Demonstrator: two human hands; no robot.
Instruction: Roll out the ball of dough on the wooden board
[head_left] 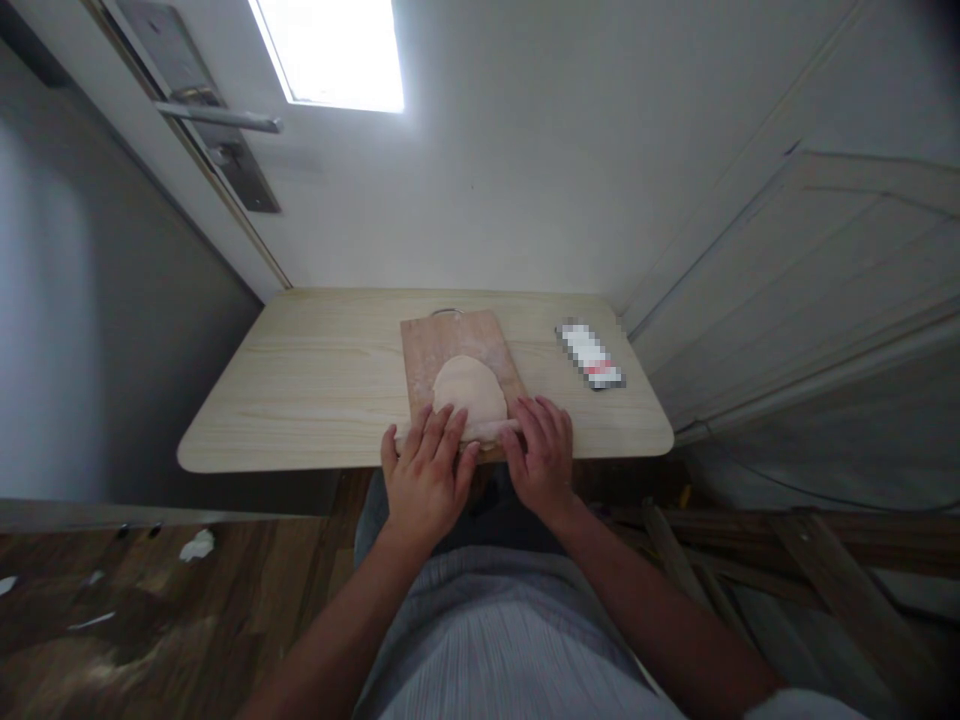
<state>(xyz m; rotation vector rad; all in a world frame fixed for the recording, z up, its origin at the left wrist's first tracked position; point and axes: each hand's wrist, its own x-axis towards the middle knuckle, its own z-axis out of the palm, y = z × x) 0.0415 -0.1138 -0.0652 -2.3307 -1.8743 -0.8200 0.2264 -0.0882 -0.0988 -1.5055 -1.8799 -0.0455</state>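
Note:
A flat oval of pale dough (471, 386) lies on a wooden cutting board (450, 338) on a light wooden table (322, 390). A pale rolling pin (491, 429) lies across the near edge of the dough. My left hand (426, 475) rests on the pin's left part with fingers stretched flat. My right hand (541, 450) lies flat on the pin's right part, fingers spread.
A small white and red packet (590, 357) lies on the table to the right of the board. A door with a metal handle (217, 118) stands at the back left. Wooden slats (750, 560) lean at the lower right. Scraps litter the wooden floor (112, 610).

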